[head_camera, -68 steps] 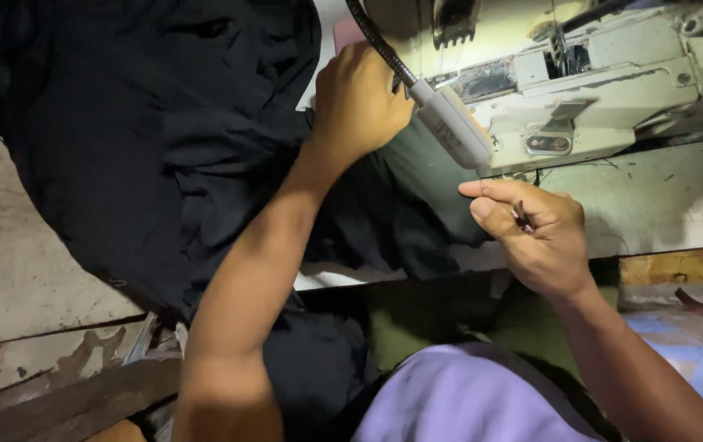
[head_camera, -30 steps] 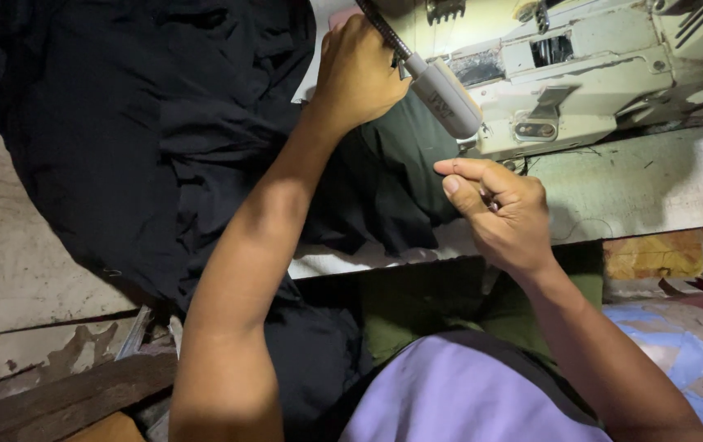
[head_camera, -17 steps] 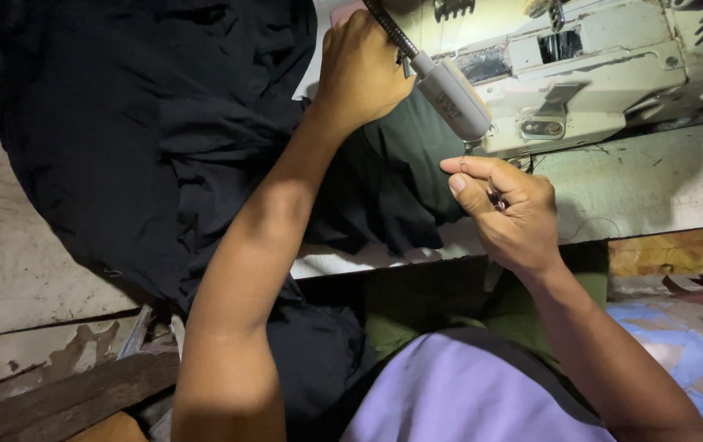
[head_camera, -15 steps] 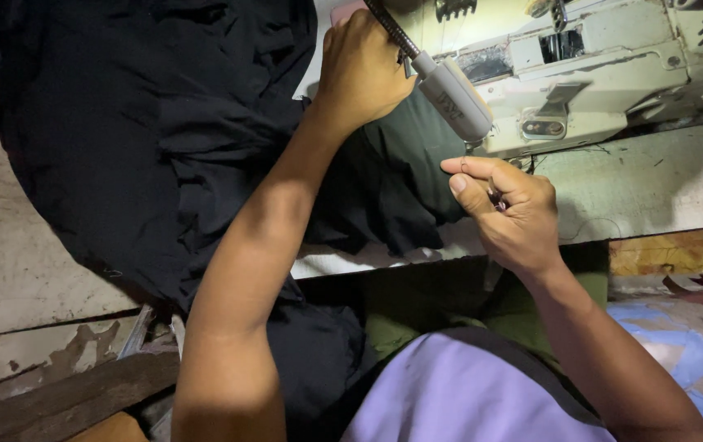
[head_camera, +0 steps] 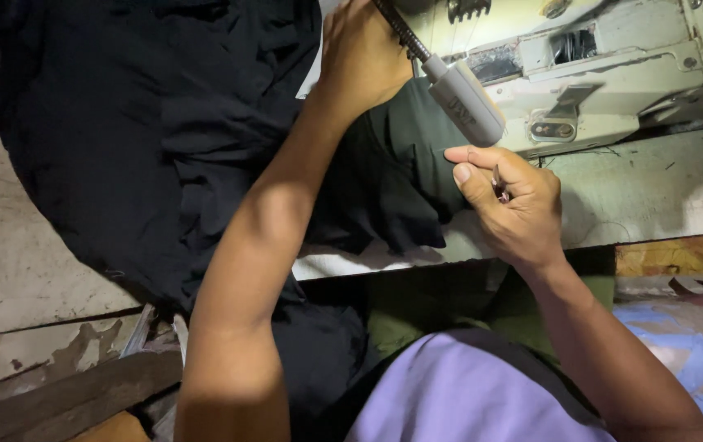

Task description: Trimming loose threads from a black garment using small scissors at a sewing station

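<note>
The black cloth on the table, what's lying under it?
Under the black cloth only the worn pale table shows, at its edges. The left hand rests on its top end beside the sewing machine. Whatever lies beneath the folds is covered.

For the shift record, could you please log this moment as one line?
left hand: on black fabric by sewing machine | right hand: closed on a small dark item, unclear | lamp head: above right hand

The left hand [head_camera: 363,53] rests on black fabric [head_camera: 146,123] at the sewing machine [head_camera: 597,74], beside its gooseneck lamp [head_camera: 462,102]. The right hand [head_camera: 511,205], loosely curled, pinches a small dark object too hidden to identify, above the worktop's [head_camera: 654,192] near edge.
</note>
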